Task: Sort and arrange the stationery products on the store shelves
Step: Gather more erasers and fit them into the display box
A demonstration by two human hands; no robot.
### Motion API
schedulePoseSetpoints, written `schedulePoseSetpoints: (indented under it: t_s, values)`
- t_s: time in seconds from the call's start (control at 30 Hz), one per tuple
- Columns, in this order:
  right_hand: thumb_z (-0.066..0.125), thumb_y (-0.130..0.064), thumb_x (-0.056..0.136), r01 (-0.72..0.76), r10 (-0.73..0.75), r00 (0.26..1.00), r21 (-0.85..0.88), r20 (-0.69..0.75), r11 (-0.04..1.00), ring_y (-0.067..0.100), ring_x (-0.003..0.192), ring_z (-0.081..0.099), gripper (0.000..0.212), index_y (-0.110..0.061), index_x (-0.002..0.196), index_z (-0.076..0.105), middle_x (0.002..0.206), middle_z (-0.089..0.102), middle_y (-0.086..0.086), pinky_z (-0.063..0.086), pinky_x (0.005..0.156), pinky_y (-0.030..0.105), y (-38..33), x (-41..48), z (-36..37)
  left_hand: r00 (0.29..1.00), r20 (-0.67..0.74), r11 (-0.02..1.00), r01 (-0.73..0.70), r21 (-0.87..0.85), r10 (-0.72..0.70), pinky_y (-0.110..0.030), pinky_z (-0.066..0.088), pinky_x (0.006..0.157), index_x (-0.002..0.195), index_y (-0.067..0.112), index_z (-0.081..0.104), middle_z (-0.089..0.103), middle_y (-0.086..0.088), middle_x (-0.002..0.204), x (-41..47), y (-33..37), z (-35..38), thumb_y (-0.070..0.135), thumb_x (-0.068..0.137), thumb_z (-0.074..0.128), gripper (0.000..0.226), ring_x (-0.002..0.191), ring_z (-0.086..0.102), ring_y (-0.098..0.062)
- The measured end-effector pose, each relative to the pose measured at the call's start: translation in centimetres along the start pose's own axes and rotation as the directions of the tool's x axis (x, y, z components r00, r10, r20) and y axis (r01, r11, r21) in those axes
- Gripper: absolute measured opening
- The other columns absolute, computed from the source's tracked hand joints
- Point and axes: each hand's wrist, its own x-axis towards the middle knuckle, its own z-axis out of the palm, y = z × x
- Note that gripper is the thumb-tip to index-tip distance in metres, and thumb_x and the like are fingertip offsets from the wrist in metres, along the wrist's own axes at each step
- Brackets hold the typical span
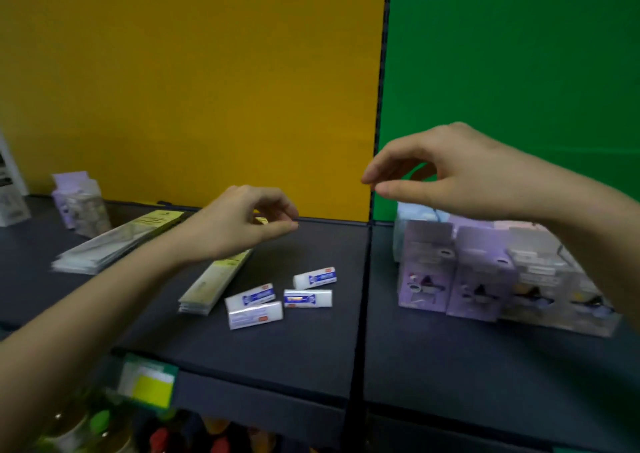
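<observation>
My left hand and right hand hover empty, loosely curled, so I should line the scattered erasers in one neat row.

Bare shelf lies open in front of the four erasers. To the right purple boxes wall it off; flat packets crowd the left.

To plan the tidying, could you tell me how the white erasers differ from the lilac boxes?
The white erasers lie flat, scattered at odd angles; the lilac boxes stand upright side by side. The erasers are small, white with blue labels; the boxes are bigger. The erasers sit before the yellow panel, the boxes before the green panel. Both rest on the dark shelf.
</observation>
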Motion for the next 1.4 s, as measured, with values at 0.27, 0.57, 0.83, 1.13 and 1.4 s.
schedulePoseSetpoints:
  t_s: [0.27, 0.57, 0.83, 1.13, 1.4]
  values:
    - [0.062, -0.026, 0.086, -0.140, 0.130, 0.951, 0.017, 0.280, 0.990, 0.006, 0.108, 0.059, 0.038, -0.018, 0.124, 0.057, 0.120, 0.062, -0.004, 0.044, 0.092, 0.015, -3.5, 0.9, 7.7, 0.986, 0.154, 0.994, -0.075, 0.083, 0.062, -0.010, 0.045, 0.077, 0.118, 0.022, 0.058, 0.066, 0.006, 0.114, -4.9, -3.6, 0.8, 0.046, 0.080, 0.061, 0.045, 0.101, 0.061, -0.006]
    - [0.052, -0.043, 0.089, -0.271, 0.320, 0.846, -0.173, 0.426, 0.947, 0.018, 0.134, 0.034, 0.069, -0.013, 0.145, 0.025, 0.147, 0.034, 0.005, 0.024, 0.107, 0.024, -2.4, 0.9, 13.5, 0.944, 0.320, 0.956, -0.165, 0.243, 0.082, -0.024, 0.034, 0.088, 0.124, 0.019, 0.047, 0.048, 0.000, 0.112, -6.4, -4.6, 3.0, 0.058, 0.084, 0.047, 0.056, 0.105, 0.043, -0.013]
    - [0.049, -0.041, 0.091, -0.319, 0.385, 0.825, -0.220, 0.414, 0.922, 0.017, 0.091, 0.045, 0.040, -0.011, 0.117, 0.045, 0.110, 0.049, 0.007, 0.032, 0.077, 0.025, -3.3, 1.1, 14.1, 0.888, 0.459, 0.984, -0.093, 0.151, 0.013, -0.024, 0.029, 0.071, 0.097, 0.017, 0.044, 0.041, 0.004, 0.091, -5.5, -4.5, 2.8, 0.043, 0.088, 0.051, 0.028, 0.081, 0.041, -0.013]
    - [0.043, -0.035, 0.095, -0.279, 0.369, 0.864, -0.286, 0.341, 0.917, 0.023, 0.088, 0.045, 0.024, -0.012, 0.095, 0.035, 0.100, 0.046, 0.010, 0.027, 0.072, 0.027, -4.4, 0.5, 14.4, 0.902, 0.427, 0.987, -0.123, 0.108, 0.066, -0.031, 0.036, 0.069, 0.104, 0.008, 0.040, 0.051, -0.005, 0.090, -5.8, -4.8, 3.2, 0.039, 0.093, 0.045, 0.033, 0.081, 0.049, -0.021]
    - [0.047, -0.039, 0.093, -0.347, 0.363, 0.916, -0.119, 0.171, 0.930, 0.027, 0.080, 0.052, 0.028, -0.013, 0.094, 0.036, 0.086, 0.055, 0.010, 0.037, 0.070, 0.036, -4.4, -5.1, 11.3, 0.954, 0.159, 0.961, -0.229, -0.157, 0.253, -0.030, 0.033, 0.060, 0.081, 0.016, 0.046, 0.048, -0.002, 0.069, -4.9, -2.9, 2.6, 0.040, 0.085, 0.056, 0.026, 0.061, 0.038, -0.010]
